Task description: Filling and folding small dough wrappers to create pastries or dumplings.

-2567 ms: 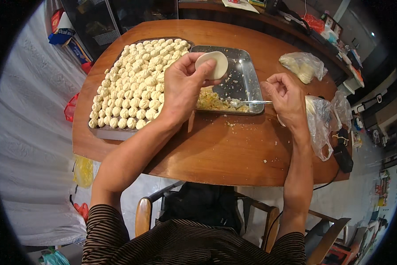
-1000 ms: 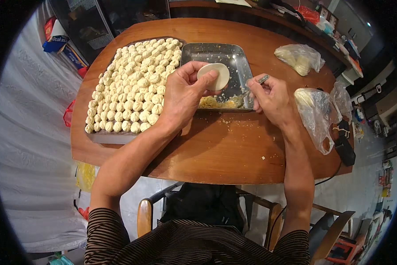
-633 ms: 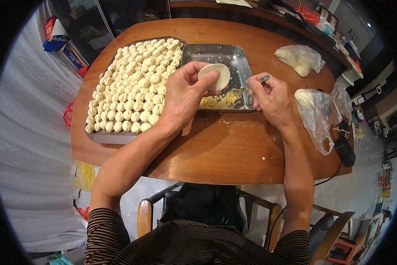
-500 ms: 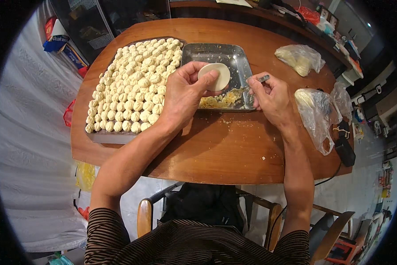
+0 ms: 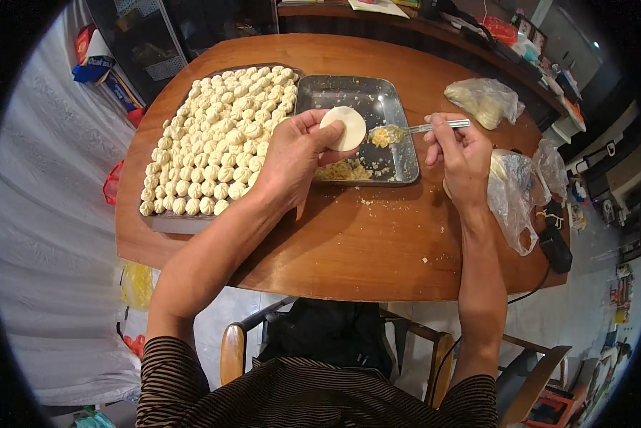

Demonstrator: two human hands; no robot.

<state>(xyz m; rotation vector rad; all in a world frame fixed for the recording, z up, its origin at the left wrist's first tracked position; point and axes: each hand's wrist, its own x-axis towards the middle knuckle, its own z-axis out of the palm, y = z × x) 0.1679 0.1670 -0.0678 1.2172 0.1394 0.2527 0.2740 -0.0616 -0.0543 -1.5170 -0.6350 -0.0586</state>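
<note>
The dough wrapper [image 5: 348, 126], likely light, soft and easily torn, is pinched at its edge, the best hold, between the left hand's [image 5: 299, 148] thumb and fingers. Right of that grip, the right hand [image 5: 463, 153] grasps a spoon [image 5: 420, 129] bearing filling [image 5: 382, 136].

Rnd pale wrapper [image 5: 348, 128], flat, just L of metal spoon [image 5: 419, 128], approx. horiz., w/ yellowish filling [image 5: 385, 136] on tip.

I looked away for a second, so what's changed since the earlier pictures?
Your right hand has raised the metal utensil, filling on its end, up from the mound in the tray. Your left hand still holds the dough disc; the dumplings stay put.
</note>
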